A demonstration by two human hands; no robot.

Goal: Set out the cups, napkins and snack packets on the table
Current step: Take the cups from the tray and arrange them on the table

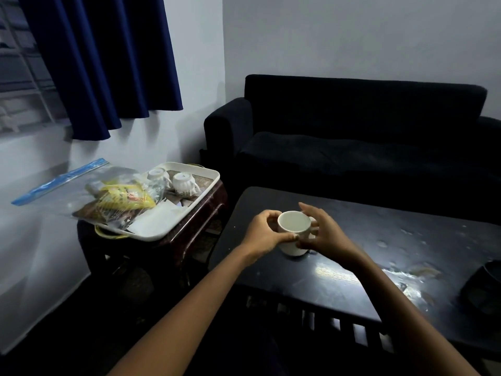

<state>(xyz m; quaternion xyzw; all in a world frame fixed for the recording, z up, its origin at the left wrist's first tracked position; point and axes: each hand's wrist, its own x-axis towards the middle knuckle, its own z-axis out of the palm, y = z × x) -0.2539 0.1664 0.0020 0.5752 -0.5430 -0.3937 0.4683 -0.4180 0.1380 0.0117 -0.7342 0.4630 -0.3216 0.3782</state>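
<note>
An empty white cup stands upright near the left end of the dark coffee table. My left hand wraps its left side and my right hand holds its right side by the handle. On a white tray to the left, two white cups rest upside down. A clear zip bag of snack packets lies across the tray, with white napkins beside it.
The tray sits on a small dark side table by the wall. A dark sofa runs behind the coffee table. A black object lies at the table's right edge. A blue curtain hangs at the upper left.
</note>
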